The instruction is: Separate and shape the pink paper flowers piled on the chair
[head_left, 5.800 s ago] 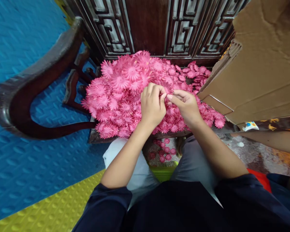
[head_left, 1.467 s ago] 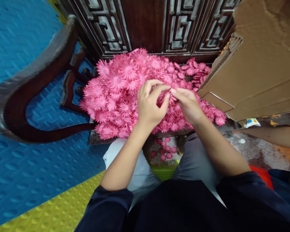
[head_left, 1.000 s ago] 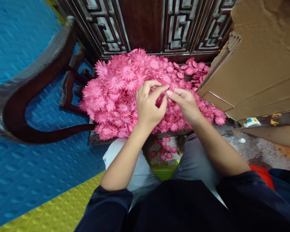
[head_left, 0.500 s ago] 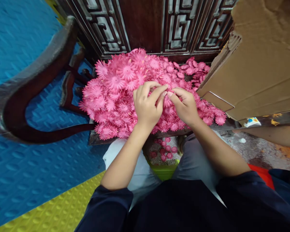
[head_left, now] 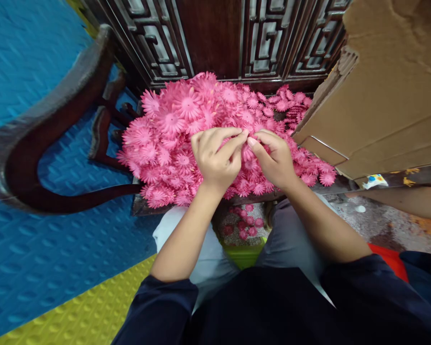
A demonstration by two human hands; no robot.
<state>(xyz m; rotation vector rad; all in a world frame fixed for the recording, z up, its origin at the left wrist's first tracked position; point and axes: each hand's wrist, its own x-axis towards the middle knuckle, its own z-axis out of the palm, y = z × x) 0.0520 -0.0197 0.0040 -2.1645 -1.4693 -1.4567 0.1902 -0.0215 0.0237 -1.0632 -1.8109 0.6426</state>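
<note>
1. We are working over a heap of pink flowers (head_left: 172, 139) lying on a dark wooden chair seat (head_left: 140, 205), with a cardboard box (head_left: 380, 96) crowding the right side and a carved backrest (head_left: 215, 38) behind.
2. Our left hand (head_left: 213, 160) and right hand (head_left: 275, 160) are meeting fingertip to fingertip, both pinching a pink flower piece (head_left: 247, 152) just above the heap.
3. Our fingers are hiding most of that piece, so we cannot tell which way it is pointing.
</note>
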